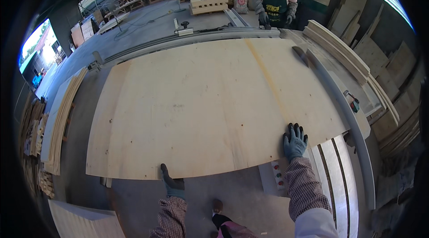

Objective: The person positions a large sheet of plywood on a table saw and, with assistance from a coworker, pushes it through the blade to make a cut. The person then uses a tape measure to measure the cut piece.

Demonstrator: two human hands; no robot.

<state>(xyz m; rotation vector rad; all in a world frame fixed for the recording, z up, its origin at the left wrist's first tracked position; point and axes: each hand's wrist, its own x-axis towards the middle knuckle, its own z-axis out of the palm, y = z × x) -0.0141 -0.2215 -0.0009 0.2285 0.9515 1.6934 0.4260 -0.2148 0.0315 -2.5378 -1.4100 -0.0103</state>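
A large pale plywood sheet (pixel 187 113) lies flat in front of me, with a yellowish stripe running across its right part. At its near edge, left of the middle, my left hand (pixel 173 185) grips the sheet, the thumb on top and the fingers hidden underneath. My right hand (pixel 295 142), in a grey-blue glove with dark fingertips, rests on the sheet near its right front edge, fingers stretched out. Beyond the far right part of the sheet a dark curved saw guard (pixel 300 56) stands up beside a long metal fence (pixel 342 104).
A co-worker (pixel 276 3) in a dark apron with yellow straps stands behind the saw table. Long boards (pixel 339 52) are stacked at the far right. Panels (pixel 67 117) are piled at left. A control box with coloured buttons (pixel 278 175) sits under the sheet, beside slotted metal rails (pixel 337 180).
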